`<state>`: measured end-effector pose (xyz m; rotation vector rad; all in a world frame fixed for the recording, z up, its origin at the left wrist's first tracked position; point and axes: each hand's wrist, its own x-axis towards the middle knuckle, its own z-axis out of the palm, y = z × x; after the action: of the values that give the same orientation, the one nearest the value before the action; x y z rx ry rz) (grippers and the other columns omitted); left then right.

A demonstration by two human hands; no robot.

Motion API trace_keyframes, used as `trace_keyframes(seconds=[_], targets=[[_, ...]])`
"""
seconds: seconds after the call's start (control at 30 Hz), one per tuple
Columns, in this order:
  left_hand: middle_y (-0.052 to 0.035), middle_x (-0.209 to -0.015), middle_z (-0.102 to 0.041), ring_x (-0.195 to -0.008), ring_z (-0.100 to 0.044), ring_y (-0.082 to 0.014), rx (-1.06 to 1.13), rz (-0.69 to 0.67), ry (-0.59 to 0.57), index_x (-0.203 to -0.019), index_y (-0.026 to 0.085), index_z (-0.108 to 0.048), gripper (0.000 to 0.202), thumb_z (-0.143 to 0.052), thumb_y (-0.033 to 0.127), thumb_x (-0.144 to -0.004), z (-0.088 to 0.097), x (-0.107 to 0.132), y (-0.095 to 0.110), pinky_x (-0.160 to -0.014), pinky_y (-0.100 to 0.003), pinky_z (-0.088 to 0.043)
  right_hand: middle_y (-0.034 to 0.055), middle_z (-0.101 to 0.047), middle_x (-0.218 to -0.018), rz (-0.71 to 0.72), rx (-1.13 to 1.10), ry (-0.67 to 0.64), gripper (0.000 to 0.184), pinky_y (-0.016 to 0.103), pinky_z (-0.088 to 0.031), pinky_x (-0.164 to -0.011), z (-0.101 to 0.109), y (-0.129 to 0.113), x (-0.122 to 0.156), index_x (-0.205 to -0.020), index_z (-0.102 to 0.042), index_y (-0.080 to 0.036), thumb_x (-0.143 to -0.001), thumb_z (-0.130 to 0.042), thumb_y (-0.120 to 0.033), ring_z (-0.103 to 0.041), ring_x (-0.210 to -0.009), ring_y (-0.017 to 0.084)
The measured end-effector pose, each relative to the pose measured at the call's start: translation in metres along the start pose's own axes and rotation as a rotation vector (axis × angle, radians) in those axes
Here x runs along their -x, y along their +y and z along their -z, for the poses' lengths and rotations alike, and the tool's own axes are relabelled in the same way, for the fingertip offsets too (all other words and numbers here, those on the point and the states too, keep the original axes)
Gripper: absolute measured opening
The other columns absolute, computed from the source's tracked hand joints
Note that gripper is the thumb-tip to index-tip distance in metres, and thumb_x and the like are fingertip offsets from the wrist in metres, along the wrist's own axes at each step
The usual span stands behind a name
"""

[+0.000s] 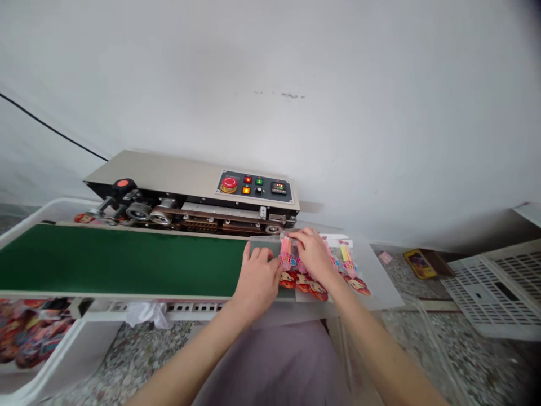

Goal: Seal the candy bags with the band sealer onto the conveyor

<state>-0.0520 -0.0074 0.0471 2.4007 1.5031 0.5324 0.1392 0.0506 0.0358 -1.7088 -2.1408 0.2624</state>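
Both my hands are over the right end of the green conveyor belt (127,256) of a sealing machine (181,175). My right hand (313,254) has its fingertips pinched at the top edge of a clear plastic packet (286,254) with pink and yellow sticks and red cartoon heads at its base. With bent fingers, my left hand (257,276) holds the left side of this packet. Similar packets lie under and beside my right hand, among them one with yellow sticks (347,254). My fingers and wrist hide parts of them.
A control panel (256,186) with a red stop button and lit switches faces me. Rollers (150,214) line the belt's back edge. At lower left stands a white bin (54,361) of printed packets. A white slatted crate (494,287) is at right.
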Motion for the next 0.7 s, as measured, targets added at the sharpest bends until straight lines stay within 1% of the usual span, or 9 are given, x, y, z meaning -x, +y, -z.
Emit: trace_keyframes(seconds=[0.03, 0.1, 0.17, 0.23, 0.33, 0.43, 0.5, 0.6, 0.7], targets=[[-0.0088, -0.112, -0.067, -0.109, -0.06, -0.0255, -0.042, -0.028, 0.001, -0.114, 0.021, -0.071, 0.031, -0.042, 0.023, -0.101, -0.001, -0.002, -0.002, -0.117, -0.057, -0.026, 0.0072, -0.064, -0.103, 0.008, 0.012, -0.003, 0.037, 0.035, -0.041, -0.095, 0.0, 0.0, 0.0, -0.112, -0.073, -0.021, -0.093, -0.045, -0.009, -0.053, -0.105, 0.022], [-0.0122, -0.132, -0.061, -0.124, -0.055, -0.027, -0.088, -0.136, -0.016, -0.127, 0.02, -0.064, 0.036, -0.041, 0.02, -0.1, -0.005, -0.005, -0.005, -0.116, -0.052, -0.03, 0.0077, -0.064, -0.104, 0.016, 0.051, -0.012, 0.038, 0.035, -0.041, -0.093, 0.0, -0.002, -0.001, -0.113, -0.073, -0.022, -0.093, -0.044, -0.008, -0.053, -0.105, 0.022], [-0.0136, -0.152, -0.047, -0.141, -0.041, -0.0281, -0.105, -0.271, -0.064, -0.142, 0.018, -0.052, 0.043, -0.039, 0.022, -0.101, -0.014, -0.007, -0.01, -0.116, -0.052, -0.031, 0.0081, -0.063, -0.106, 0.024, 0.109, -0.03, 0.038, 0.034, -0.04, -0.091, 0.001, -0.005, -0.002, -0.114, -0.072, -0.023, -0.093, -0.044, -0.008, -0.052, -0.105, 0.023], [-0.0133, -0.162, -0.032, -0.15, -0.027, -0.0284, -0.12, -0.339, -0.107, -0.151, 0.017, -0.039, 0.049, -0.033, 0.027, -0.104, -0.024, -0.007, -0.012, -0.117, -0.057, -0.026, 0.008, -0.063, -0.106, 0.042, 0.183, -0.054, 0.037, 0.034, -0.039, -0.089, 0.003, -0.01, -0.003, -0.113, -0.071, -0.024, -0.093, -0.045, -0.009, -0.052, -0.104, 0.023], [-0.013, -0.166, -0.021, -0.152, -0.021, -0.0289, -0.152, -0.323, -0.124, -0.156, 0.016, -0.029, 0.052, -0.023, 0.03, -0.106, -0.033, -0.003, -0.014, -0.117, -0.067, -0.019, 0.0079, -0.062, -0.105, 0.075, 0.271, -0.086, 0.032, 0.035, -0.038, -0.085, 0.006, -0.017, -0.007, -0.109, -0.071, -0.025, -0.094, -0.046, -0.012, -0.052, -0.103, 0.024], [-0.0125, -0.166, -0.019, -0.153, -0.021, -0.0285, -0.159, -0.31, -0.116, -0.157, 0.016, -0.027, 0.053, -0.019, 0.031, -0.107, -0.036, -0.001, -0.013, -0.116, -0.07, -0.017, 0.0075, -0.064, -0.106, 0.082, 0.291, -0.118, 0.033, 0.035, -0.037, -0.083, 0.012, -0.02, -0.008, -0.108, -0.072, -0.025, -0.094, -0.046, -0.011, -0.053, -0.104, 0.024], [-0.012, -0.166, -0.02, -0.152, -0.022, -0.0283, -0.158, -0.309, -0.103, -0.157, 0.016, -0.027, 0.053, -0.019, 0.032, -0.107, -0.036, 0.0, -0.012, -0.117, -0.071, -0.015, 0.0067, -0.065, -0.11, 0.081, 0.274, -0.123, 0.039, 0.035, -0.038, -0.086, 0.017, -0.016, -0.003, -0.116, -0.071, -0.026, -0.094, -0.044, -0.01, -0.053, -0.106, 0.024], [-0.011, -0.165, -0.024, -0.152, -0.023, -0.028, -0.166, -0.302, -0.074, -0.157, 0.017, -0.027, 0.053, -0.021, 0.032, -0.107, -0.037, 0.0, -0.011, -0.117, -0.071, -0.012, 0.0067, -0.066, -0.117, 0.043, 0.267, -0.069, 0.046, 0.036, -0.039, -0.091, 0.025, -0.004, 0.018, -0.132, -0.063, -0.026, -0.095, -0.041, -0.011, -0.053, -0.11, 0.024], [-0.0113, -0.164, -0.028, -0.151, -0.026, -0.0274, -0.192, -0.268, -0.043, -0.155, 0.017, -0.033, 0.052, -0.023, 0.033, -0.107, -0.038, 0.002, -0.007, -0.119, -0.069, -0.011, 0.01, -0.066, -0.124, -0.041, 0.352, -0.006, 0.039, 0.04, -0.04, -0.095, 0.028, 0.006, 0.049, -0.133, -0.062, -0.021, -0.099, -0.042, -0.023, -0.054, -0.113, 0.027]])
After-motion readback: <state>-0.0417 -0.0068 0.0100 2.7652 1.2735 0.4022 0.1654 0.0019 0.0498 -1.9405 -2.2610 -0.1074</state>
